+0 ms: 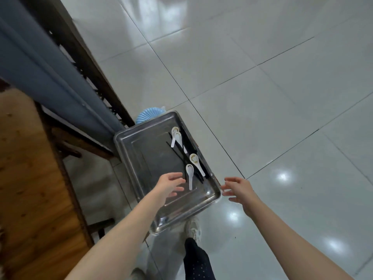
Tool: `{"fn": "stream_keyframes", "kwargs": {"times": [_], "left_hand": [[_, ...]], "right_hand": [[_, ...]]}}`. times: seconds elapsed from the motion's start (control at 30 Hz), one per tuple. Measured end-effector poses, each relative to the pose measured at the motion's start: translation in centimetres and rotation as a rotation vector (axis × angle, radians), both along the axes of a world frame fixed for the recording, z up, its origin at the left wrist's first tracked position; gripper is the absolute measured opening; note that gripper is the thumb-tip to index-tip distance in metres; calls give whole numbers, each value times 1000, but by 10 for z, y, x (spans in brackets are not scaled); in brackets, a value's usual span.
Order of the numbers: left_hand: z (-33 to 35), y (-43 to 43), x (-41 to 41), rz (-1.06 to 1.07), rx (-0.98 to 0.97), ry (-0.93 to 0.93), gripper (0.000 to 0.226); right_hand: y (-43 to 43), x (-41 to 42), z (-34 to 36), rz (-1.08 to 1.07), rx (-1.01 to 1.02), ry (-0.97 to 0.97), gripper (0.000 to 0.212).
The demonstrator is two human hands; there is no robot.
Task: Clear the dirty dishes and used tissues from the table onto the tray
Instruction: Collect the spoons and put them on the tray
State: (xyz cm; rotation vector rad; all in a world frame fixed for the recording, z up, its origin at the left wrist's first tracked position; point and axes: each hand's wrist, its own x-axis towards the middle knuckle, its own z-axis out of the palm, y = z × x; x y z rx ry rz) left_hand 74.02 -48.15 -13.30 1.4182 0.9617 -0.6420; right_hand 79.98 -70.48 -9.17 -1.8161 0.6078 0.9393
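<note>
A steel tray (141, 158) stands over the tiled floor beside the wooden table (26, 178). Inside it lie several white spoons (190, 174) and black chopsticks (177, 156) along its right side. My left hand (171, 185) hovers over the tray's near half, fingers relaxed and empty, just left of the nearest spoon. Off the tray's near right corner, my right hand (239, 189) is also empty with straight, spread fingers, its fingertips close to the rim.
A pale blue ribbed dish (147, 115) peeks out behind the tray's far edge. A grey-blue cushioned bench (46, 63) and dark wooden frame (84, 53) run along the left. Glossy white floor tiles (282, 98) fill the right. My shoe (193, 229) shows below the tray.
</note>
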Motion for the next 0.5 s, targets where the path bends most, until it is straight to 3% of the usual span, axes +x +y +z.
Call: {"fn": "stream_keyframes", "kwargs": {"times": [0.5], "left_hand": [[142,123,-191,113,49,-259,30]], "right_hand": [[109,-163,127,23,133,-239,23]]}}
